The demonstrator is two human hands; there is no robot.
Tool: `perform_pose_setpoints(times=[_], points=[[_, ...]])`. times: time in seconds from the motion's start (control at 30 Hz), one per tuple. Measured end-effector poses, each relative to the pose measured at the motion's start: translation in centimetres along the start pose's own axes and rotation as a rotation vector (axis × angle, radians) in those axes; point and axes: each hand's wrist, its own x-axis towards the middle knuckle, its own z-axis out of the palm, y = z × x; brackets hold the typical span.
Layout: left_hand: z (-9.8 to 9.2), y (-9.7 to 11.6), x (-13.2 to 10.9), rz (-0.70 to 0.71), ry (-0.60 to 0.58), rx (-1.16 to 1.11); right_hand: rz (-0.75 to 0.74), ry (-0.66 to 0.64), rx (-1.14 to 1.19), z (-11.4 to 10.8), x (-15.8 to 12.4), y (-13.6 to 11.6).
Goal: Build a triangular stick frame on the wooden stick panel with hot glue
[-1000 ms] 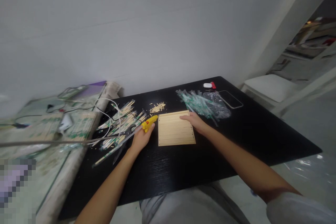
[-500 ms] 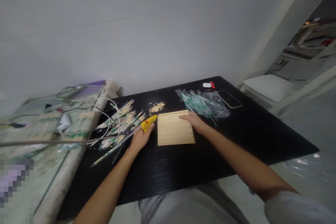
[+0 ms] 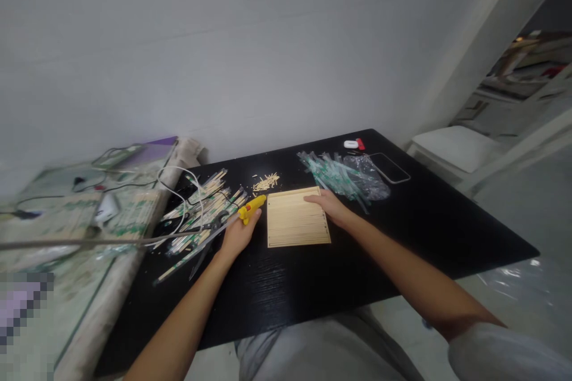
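Note:
A square panel of pale wooden sticks lies flat on the black table. My right hand rests on the panel's far right edge, fingers stretched flat on it. My left hand is closed round a yellow glue gun, whose nozzle points toward the panel's upper left corner. A pile of wrapped chopsticks lies just left of my left hand, with a white cable looping over it.
Green-and-clear wrappers lie behind the panel at the right, beside a phone and a small white-and-red object. Short stick offcuts sit behind the panel. A cluttered surface with cables stands at the left. A white seat is at far right.
Nothing has visibly moved except a slight shift of the camera; both hands keep their places.

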Motion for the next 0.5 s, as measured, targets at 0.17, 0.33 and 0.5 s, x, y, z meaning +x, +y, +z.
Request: perform_pose_setpoints(times=[0.17, 0.33, 0.5], points=[[-0.11, 0.09, 0.07, 0.025, -0.025, 0.031, -0.001, 0.004, -0.002, -0.06, 0.18, 0.18], [-0.13, 0.03, 0.1, 0.051, -0.029, 0.047, -0.001, 0.003, 0.002, -0.06, 0.08, 0.17], [-0.13, -0.08, 0.14, 0.064, -0.011, 0.059, 0.003, -0.006, 0.012, -0.04, -0.02, 0.02]])
